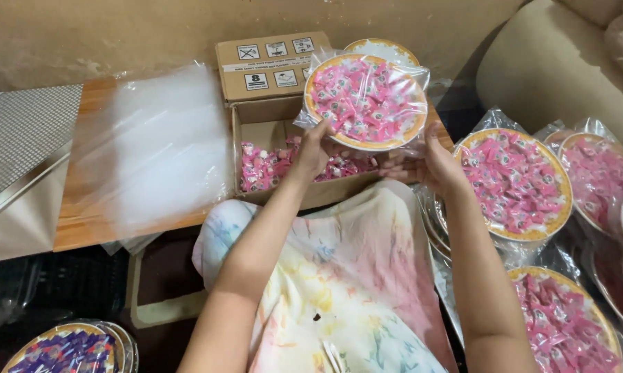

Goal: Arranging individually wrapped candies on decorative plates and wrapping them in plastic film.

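The left hand (313, 150) and right hand (432, 164) pinch the clear film under a round gold-rimmed plate of pink wrapped candies (365, 101), raised above the open brown cardboard box (273, 131); fingers curl closed on the wrap. Pulling evenly should keep it taut. Left of the box lies clear plastic sheeting (156, 141) on a wooden board (83, 224); right, 3 wrapped plates (515, 183).

My plate (365, 102) has a gold rim and holds pink sweets under clear film; the cardboard box (270, 65) is brown, and my clothing (353, 276) is pastel tie-dye.
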